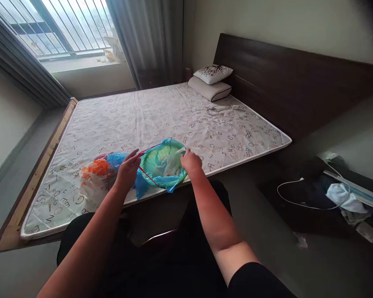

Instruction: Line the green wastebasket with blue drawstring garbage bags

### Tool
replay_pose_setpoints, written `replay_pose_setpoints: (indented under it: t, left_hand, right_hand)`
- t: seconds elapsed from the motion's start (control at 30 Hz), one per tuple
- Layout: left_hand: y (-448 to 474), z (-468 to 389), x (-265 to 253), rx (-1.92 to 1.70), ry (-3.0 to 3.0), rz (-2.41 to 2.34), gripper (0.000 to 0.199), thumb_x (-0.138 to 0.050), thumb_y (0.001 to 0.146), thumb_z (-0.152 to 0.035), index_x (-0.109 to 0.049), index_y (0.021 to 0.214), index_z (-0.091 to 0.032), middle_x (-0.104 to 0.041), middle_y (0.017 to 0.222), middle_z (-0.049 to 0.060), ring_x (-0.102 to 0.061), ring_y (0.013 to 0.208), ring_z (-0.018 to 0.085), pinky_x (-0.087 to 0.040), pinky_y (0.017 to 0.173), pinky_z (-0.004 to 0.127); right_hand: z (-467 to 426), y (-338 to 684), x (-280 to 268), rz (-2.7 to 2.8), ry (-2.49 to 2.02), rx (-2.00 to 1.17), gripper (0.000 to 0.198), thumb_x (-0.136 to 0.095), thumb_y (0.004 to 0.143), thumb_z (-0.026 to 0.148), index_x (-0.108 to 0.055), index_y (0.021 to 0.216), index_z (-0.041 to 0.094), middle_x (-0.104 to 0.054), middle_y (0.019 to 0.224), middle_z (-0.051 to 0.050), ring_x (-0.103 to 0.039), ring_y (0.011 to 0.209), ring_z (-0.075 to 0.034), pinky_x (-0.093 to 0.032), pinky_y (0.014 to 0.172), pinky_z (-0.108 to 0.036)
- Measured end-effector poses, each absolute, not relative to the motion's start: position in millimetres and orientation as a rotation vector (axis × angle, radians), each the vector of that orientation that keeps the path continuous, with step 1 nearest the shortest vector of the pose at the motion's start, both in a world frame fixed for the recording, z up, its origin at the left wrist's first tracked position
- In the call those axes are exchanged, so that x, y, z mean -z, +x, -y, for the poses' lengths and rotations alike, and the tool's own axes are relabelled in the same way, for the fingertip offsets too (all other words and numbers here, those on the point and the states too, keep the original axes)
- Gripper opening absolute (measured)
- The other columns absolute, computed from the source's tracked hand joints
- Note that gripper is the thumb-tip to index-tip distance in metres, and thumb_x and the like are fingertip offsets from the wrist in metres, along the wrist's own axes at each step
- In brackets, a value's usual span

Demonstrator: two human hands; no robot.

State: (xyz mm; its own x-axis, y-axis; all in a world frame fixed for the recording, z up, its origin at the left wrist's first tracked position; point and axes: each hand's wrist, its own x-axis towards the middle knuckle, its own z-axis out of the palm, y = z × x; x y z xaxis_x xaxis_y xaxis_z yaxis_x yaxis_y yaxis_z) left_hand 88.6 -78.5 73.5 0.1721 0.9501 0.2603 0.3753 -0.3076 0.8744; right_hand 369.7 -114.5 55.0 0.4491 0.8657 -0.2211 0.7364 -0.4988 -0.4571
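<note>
The right hand [191, 162] is curled over the three o'clock rim of a blue drawstring trash bag [163, 167], gripping the plastic there, while the left hand [128, 167] pinches the red drawstring [146, 174] at the nine o'clock side, fingers bent and thumb up. The bag sits near the front edge of the mattress [161, 116], its mouth stretched round and open, pale crumpled stuff inside; so I'd judge it is spread but not yet drawn shut or tied. Both forearms reach forward from the lap, elbows low, wrists level. At nine o'clock of the left hand lies an orange and clear plastic bag [95, 176], touching the blue one. Two pillows [211, 80] rest at one o'clock by the headboard [298, 82].
</note>
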Motion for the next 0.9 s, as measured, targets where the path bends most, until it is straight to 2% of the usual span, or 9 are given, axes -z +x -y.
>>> replay_pose_setpoints:
  t: [0.07, 0.13, 0.27, 0.37, 0.47, 0.57, 0.63, 0.73, 0.9]
  left_hand:
    - [94, 81, -69, -1.045, 1.597, -1.251, 0.082, -0.078, 0.077, -0.086, -0.086, 0.122, -0.018, -0.073, 0.148, 0.019, -0.062, 0.144, 0.04, -0.043, 0.126, 0.055]
    - [101, 87, -68, -0.982, 1.396, -1.212, 0.091, -0.084, 0.069, -0.088, -0.085, 0.127, -0.018, -0.073, 0.149, 0.021, -0.064, 0.142, 0.044, -0.048, 0.12, 0.058]
    - [114, 104, -77, -0.955, 1.171, -1.03, 0.08, -0.085, 0.076, -0.082, -0.083, 0.131, -0.025, -0.06, 0.166, 0.019, -0.058, 0.151, 0.047, -0.054, 0.112, 0.059]
    - [121, 107, -82, -1.038, 1.389, -0.983, 0.065, -0.082, 0.084, -0.077, -0.087, 0.12, -0.023, -0.062, 0.164, 0.017, -0.048, 0.16, 0.041, -0.044, 0.126, 0.057]
    - [122, 98, -82, -1.127, 1.554, -1.069, 0.057, -0.082, 0.087, -0.069, -0.088, 0.114, -0.019, -0.071, 0.152, 0.017, -0.052, 0.156, 0.038, -0.034, 0.133, 0.052]
    - [115, 85, -82, -1.125, 1.298, -1.24, 0.057, -0.081, 0.091, -0.063, -0.084, 0.125, -0.019, -0.075, 0.146, 0.017, -0.063, 0.145, 0.038, -0.048, 0.121, 0.052]
    - [108, 77, -84, -1.099, 1.108, -1.264, 0.056, -0.079, 0.093, -0.062, -0.08, 0.133, -0.023, -0.071, 0.153, 0.016, -0.066, 0.142, 0.037, -0.057, 0.109, 0.047]
    - [100, 70, -89, -1.116, 1.014, -1.266, 0.053, -0.08, 0.094, -0.061, -0.079, 0.135, -0.028, -0.064, 0.161, 0.013, -0.063, 0.146, 0.036, -0.059, 0.099, 0.041]
    - [98, 68, -95, -1.218, 1.088, -1.291, 0.049, -0.077, 0.098, -0.056, -0.078, 0.14, -0.032, -0.061, 0.165, 0.008, -0.05, 0.159, 0.033, -0.06, 0.102, 0.039]
  right_hand:
    - [113, 376, -55, 1.384, -2.415, -0.621, 0.039, -0.048, 0.111, 0.032, -0.069, 0.137, 0.011, -0.077, 0.127, -0.023, -0.077, 0.12, -0.033, -0.056, 0.104, -0.042]
    - [112, 377, -49, 1.366, -2.35, -0.572, 0.042, -0.038, 0.113, 0.028, -0.071, 0.136, 0.014, -0.075, 0.136, -0.021, -0.074, 0.125, -0.029, -0.054, 0.106, -0.037]
    - [111, 372, -30, 1.063, -2.064, -0.425, 0.048, -0.035, 0.107, 0.016, -0.065, 0.145, 0.013, -0.07, 0.146, -0.019, -0.065, 0.136, -0.024, -0.05, 0.111, -0.034]
    - [105, 367, -24, 0.852, -1.815, -0.407, 0.04, -0.042, 0.1, 0.012, -0.069, 0.129, 0.013, -0.07, 0.138, -0.018, -0.062, 0.133, -0.023, -0.047, 0.115, -0.034]
    - [89, 364, -31, 0.608, -1.571, -0.629, 0.027, -0.052, 0.089, 0.009, -0.067, 0.11, 0.019, -0.072, 0.114, -0.008, -0.065, 0.11, -0.019, -0.053, 0.098, -0.028]
    - [66, 360, -43, 0.478, -1.477, -0.883, 0.02, -0.059, 0.079, 0.009, -0.058, 0.093, 0.023, -0.061, 0.078, 0.003, -0.059, 0.072, -0.015, -0.049, 0.066, -0.023]
    - [51, 356, -51, 0.446, -1.449, -0.977, 0.02, -0.058, 0.077, 0.009, -0.05, 0.087, 0.025, -0.051, 0.066, 0.009, -0.05, 0.058, -0.012, -0.041, 0.055, -0.02]
    - [37, 351, -63, 0.419, -1.412, -1.032, 0.022, -0.057, 0.077, 0.007, -0.05, 0.088, 0.025, -0.048, 0.064, 0.01, -0.045, 0.054, -0.011, -0.036, 0.051, -0.019]
    - [26, 354, -76, 0.732, -1.393, -0.79, 0.02, -0.062, 0.08, 0.007, -0.062, 0.093, 0.021, -0.063, 0.086, 0.001, -0.06, 0.078, -0.013, -0.048, 0.067, -0.022]
